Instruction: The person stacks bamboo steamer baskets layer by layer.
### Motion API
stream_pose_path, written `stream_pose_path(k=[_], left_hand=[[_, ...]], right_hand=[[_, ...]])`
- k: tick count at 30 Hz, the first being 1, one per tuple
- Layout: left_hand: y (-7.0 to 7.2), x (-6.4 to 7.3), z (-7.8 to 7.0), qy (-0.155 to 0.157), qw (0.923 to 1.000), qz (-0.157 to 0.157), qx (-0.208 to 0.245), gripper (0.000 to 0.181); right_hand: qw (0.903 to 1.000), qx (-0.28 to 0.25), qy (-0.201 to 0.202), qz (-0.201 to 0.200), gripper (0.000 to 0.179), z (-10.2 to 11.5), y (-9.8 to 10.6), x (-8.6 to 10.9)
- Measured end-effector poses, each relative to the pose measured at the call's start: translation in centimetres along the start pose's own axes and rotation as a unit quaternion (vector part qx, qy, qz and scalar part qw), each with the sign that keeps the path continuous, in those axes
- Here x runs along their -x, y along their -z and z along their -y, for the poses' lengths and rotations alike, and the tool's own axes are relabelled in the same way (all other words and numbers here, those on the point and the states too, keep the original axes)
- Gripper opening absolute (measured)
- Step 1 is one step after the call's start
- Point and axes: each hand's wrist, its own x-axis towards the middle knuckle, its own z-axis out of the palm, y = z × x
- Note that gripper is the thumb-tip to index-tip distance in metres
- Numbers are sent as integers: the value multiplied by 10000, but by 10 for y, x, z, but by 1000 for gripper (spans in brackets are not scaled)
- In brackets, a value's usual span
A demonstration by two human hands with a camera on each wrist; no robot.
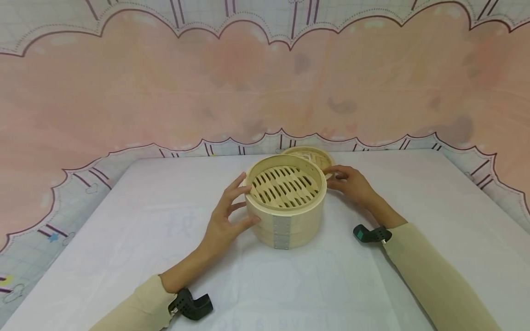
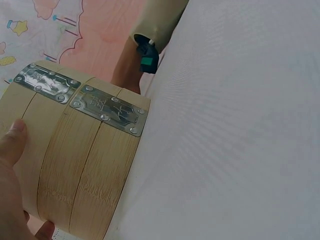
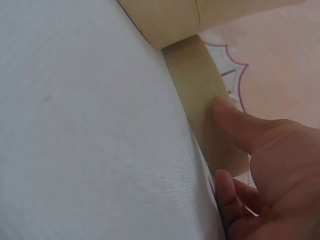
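The left hand [image 1: 221,225], thumb and fingers wide apart, is holding the bamboo steamer [image 1: 283,230] on the worktop [image 1: 136,220]. Its two tiers are sitting stacked, top not yet covered; the right hand [image 1: 352,186] is apparently pinching the lid [image 1: 320,158], far right.

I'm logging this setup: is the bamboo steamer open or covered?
Open: the bamboo steamer has nothing over its top; its slatted floor shows.
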Motion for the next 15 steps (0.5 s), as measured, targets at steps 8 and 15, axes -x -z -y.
stream_pose_path(k=[8,15], left_hand=[[0,0,-2,31,10000,8,-33,63],[0,0,-3,39,10000,-6,-63,64]], right_hand=[[9994,310,117,-139,34,-1,0,0],[9986,385,251,-278,30,-2,-2,-1]])
